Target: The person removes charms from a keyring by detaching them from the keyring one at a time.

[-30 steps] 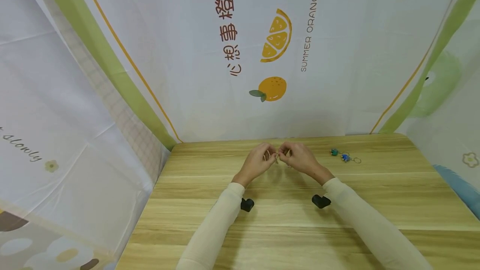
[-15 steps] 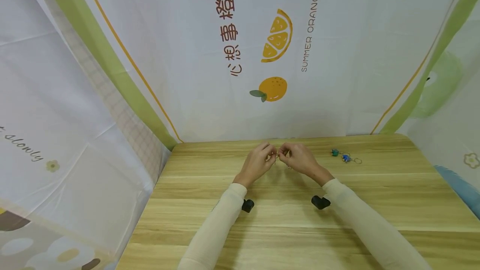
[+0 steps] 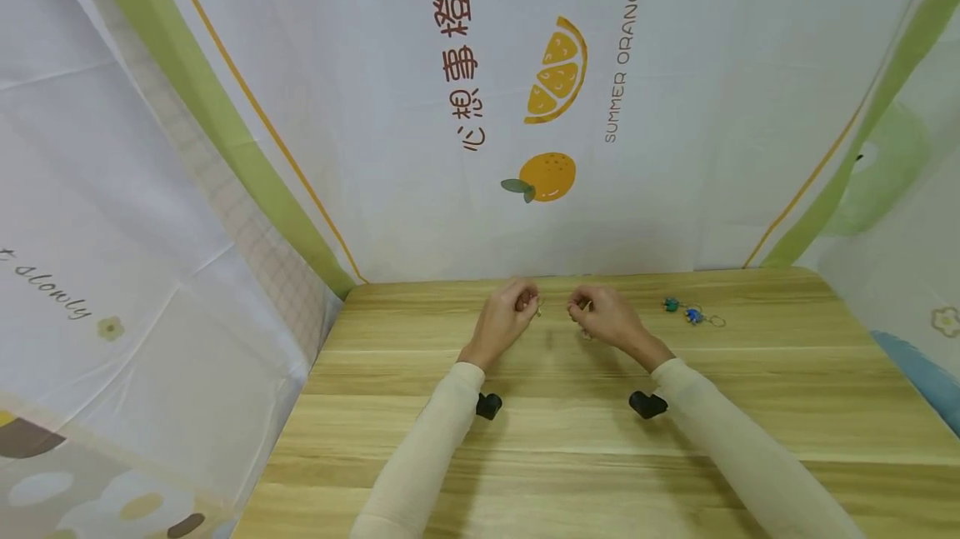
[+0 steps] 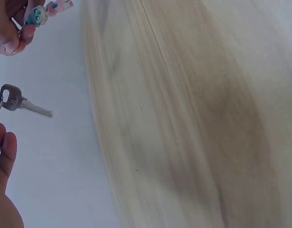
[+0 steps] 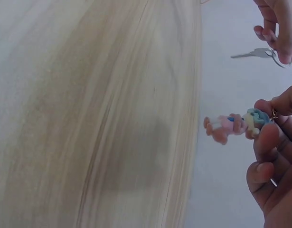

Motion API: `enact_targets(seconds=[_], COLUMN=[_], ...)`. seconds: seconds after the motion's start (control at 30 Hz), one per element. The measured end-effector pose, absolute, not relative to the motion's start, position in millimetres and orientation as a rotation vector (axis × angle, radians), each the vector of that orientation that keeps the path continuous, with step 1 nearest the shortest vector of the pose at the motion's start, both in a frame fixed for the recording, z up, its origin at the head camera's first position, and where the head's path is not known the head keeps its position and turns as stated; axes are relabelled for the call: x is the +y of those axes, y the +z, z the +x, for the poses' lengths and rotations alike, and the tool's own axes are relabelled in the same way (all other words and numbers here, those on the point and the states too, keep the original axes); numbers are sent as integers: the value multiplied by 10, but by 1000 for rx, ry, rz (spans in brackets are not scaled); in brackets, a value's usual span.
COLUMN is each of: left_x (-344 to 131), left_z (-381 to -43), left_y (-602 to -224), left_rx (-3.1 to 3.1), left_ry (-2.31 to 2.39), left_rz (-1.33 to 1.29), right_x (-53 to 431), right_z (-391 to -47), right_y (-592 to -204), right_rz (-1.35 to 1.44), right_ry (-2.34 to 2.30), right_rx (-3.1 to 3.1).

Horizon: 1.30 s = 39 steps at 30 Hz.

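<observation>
My left hand (image 3: 504,316) is raised over the far part of the wooden table and pinches a metal key ring (image 5: 277,60). From that ring a silver key (image 4: 26,103) dangles, showing in both wrist views. A short gap to the right, my right hand (image 3: 606,316) pinches the gold-coloured fitting at the top of a small figurine keychain (image 5: 237,123). The figurine has pale blue-green hair and a pink body, and hangs below the fingers. Key and figurine are apart from each other.
Two keychains lie on the table right of my right hand, one green (image 3: 671,304) and one blue (image 3: 694,316) with a ring. The wooden table (image 3: 555,472) ends at a white printed curtain (image 3: 645,222). Black devices (image 3: 647,404) sit by both wrists.
My hands were together at the fingertips and have now drawn apart, the left moving left with the key and the right slightly right with the figurine keychain.
</observation>
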State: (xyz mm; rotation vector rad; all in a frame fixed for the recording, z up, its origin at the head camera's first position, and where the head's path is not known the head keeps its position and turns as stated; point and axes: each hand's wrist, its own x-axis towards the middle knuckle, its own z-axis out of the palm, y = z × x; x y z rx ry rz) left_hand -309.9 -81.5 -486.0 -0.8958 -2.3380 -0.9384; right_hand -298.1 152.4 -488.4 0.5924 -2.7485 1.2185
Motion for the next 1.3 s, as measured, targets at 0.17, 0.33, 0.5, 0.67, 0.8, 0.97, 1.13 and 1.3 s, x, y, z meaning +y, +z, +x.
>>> enact_targets(seconds=[0.17, 0.33, 0.5, 0.67, 0.8, 0.97, 1.13, 1.3], left_x=[-849, -875, -885, -893, -903, -918, -939, -964], left_z=[-3118, -3121, -3118, -3118, -3111, -3111, -3120, -3129], left_y=[-4882, -4900, -4906, -4908, -4900, -4896, -4904, -4916], left_rx=[-2346, -2334, -2323, -2333, -2365, -2405, -2422, -2419], left_ry=[-907, -898, -913, -928, -929, -935, -945, -964], left_rz=[-860, -847, -834, -813, -795, -771, -760, -746], right_x=[1557, 1584, 1616, 1668, 1721, 1805, 1898, 1989], right_z=[-2991, -2996, -3010, -3008, -3007, -3025, -3029, -3032], right_y=[-4885, -4894, -4888, -4847, -4830, -4850, -4866, -4883], right_rz=[591, 590, 574, 556, 557, 578, 575, 541], right_ry=[1215, 1191, 1178, 1239, 1252, 1196, 1186, 1170], right_rx=[-2731, -2709, -2715, -2734, -2743, -2724, -2725, -2740])
